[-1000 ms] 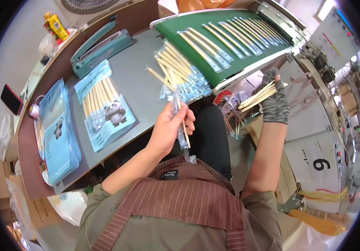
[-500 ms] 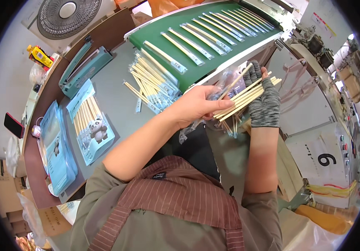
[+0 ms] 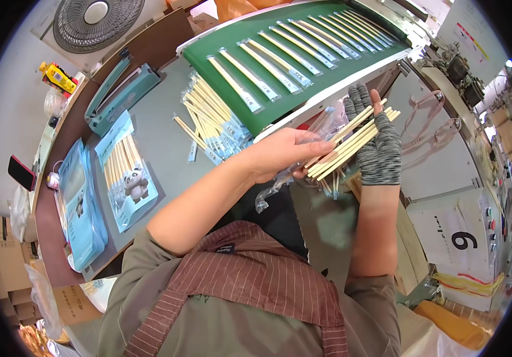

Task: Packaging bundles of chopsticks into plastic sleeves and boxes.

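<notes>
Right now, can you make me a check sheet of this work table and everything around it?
Surface: grey table, partly covered.
Job's things: bundle of wooden sticks and a clear plastic bag, both held between the hands.
Clutter: pile of wrapped sticks; blue panda packs; teal sealer.
Hands: bare left hand grips the bag and stick ends; gloved right hand cradles the bundle.
Cables: coiled cord by the machine.
Surroundings: green belt carrying wrapped sticks; fan; cardboard boxes.
</notes>
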`<state>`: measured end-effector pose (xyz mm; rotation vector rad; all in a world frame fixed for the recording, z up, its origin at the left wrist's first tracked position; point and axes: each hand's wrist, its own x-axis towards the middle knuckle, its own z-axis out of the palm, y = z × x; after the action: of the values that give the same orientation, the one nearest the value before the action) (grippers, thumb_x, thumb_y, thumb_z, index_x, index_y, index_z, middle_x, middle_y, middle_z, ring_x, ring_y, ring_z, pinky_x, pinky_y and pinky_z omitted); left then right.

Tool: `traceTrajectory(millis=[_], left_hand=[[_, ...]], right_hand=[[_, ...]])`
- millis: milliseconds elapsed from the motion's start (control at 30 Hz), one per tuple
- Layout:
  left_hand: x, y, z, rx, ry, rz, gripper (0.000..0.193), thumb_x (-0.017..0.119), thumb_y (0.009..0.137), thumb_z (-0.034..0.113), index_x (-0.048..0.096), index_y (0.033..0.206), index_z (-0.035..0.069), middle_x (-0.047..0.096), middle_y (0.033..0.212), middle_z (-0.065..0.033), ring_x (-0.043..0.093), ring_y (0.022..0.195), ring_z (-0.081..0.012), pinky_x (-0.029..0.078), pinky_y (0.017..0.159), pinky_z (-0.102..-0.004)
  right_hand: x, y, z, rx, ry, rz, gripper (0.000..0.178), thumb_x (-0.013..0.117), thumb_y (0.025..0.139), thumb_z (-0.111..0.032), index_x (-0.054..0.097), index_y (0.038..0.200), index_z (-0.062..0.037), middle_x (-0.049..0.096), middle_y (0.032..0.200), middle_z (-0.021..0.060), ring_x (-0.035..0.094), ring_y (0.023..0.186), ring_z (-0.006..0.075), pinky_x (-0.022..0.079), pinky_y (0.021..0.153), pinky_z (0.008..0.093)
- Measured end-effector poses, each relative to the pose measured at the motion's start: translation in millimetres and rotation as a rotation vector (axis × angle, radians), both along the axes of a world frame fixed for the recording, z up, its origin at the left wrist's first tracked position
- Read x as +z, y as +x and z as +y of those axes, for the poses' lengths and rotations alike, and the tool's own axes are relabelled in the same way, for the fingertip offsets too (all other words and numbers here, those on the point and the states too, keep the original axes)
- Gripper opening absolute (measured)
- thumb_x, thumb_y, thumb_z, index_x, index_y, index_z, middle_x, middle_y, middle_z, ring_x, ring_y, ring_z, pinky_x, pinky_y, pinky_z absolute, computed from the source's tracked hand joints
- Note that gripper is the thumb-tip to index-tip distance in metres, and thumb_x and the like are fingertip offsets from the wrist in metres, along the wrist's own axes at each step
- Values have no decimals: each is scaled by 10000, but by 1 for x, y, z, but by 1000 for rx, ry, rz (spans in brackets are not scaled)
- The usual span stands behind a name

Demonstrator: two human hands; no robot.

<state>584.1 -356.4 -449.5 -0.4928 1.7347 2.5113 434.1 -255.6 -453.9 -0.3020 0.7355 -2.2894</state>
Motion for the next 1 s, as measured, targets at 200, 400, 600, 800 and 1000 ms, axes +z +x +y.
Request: traceTrajectory(millis=[200, 400, 600, 800, 1000], left_hand=[[-10, 11, 4, 49, -58, 24, 209, 623, 825, 184, 591, 917, -1, 592, 737, -23, 505, 589, -47, 386, 495, -173], [-12, 24, 0, -23, -38, -9, 222, 588, 846, 136, 559, 996, -24, 647, 886, -144, 556, 600, -80, 401, 468, -172], [-21, 36, 1, 113, -39, 51, 210, 551, 875, 171, 549, 992, -3, 640, 894, -150, 602, 647, -118, 433, 489, -180], [-10, 10, 21, 221, 30, 129, 285, 522, 895, 192, 522, 1104, -3, 632, 914, -127, 636, 800, -186, 516, 713, -276], [-12, 11, 31, 152, -77, 155, 265, 531, 891, 152, 537, 1079, -34, 634, 880, -132, 639, 782, -185, 524, 689, -282]], right_hand=[[-5, -9, 1, 5, -34, 22, 402, 446, 919, -170, 331, 1258, 13, 438, 1263, 219, 433, 1186, 301, 363, 1003, 405], [1, -45, 11, -189, -126, -45, 328, 459, 907, -125, 429, 1197, 25, 451, 1253, 213, 432, 1184, 317, 360, 1018, 435], [15, -54, 26, -222, -112, 116, 369, 410, 925, -142, 387, 1249, 33, 382, 1306, 233, 394, 1215, 329, 329, 1037, 422], [3, -12, 9, 149, -189, 0, 431, 396, 942, -216, 344, 1306, 9, 446, 1252, 211, 480, 1129, 271, 395, 976, 378], [9, 20, -4, 9, -12, 214, 455, 419, 929, -296, 367, 1295, -30, 520, 1175, 151, 572, 946, 212, 512, 779, 330]])
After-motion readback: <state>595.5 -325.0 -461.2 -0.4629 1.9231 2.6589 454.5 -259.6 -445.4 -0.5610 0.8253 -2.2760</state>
